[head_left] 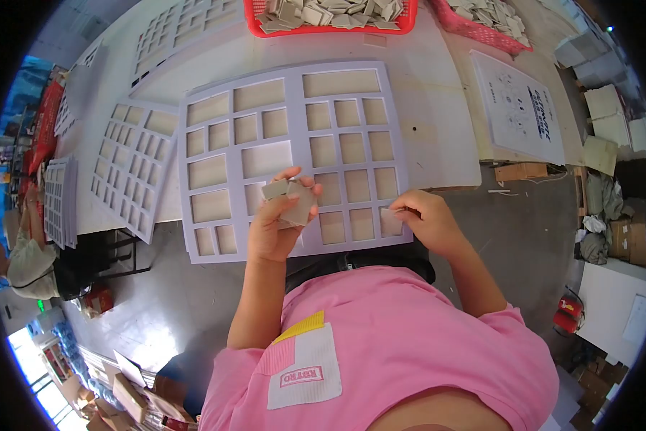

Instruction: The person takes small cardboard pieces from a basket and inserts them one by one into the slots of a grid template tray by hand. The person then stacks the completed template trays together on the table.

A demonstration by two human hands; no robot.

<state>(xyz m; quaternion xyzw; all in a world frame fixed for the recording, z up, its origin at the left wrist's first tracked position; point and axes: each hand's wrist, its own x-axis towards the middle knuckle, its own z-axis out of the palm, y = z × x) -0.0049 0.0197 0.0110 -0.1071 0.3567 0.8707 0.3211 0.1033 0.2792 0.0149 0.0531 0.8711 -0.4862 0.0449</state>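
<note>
A white frame board point(298, 129) with rows of rectangular openings lies in front of me, reaching over the table's near edge. Beige-grey pieces show in most openings, while a wide opening point(267, 158) left of centre shows white. My left hand point(276, 219) is closed around several small grey cardboard pieces point(295, 205), held above the board's lower middle. At the lower right corner my right hand point(430, 219) pinches the edge of a small cardboard piece point(390, 223) at the last opening. Whether that piece lies fully inside the opening, I cannot tell.
Beyond the board stands a red basket point(332, 33) heaped with cardboard pieces; a pink basket point(473, 29) holds more. Other frame boards point(135, 161) lie to the left. A printed sheet point(517, 108) lies at the right. Another person point(32, 269) is at the far left.
</note>
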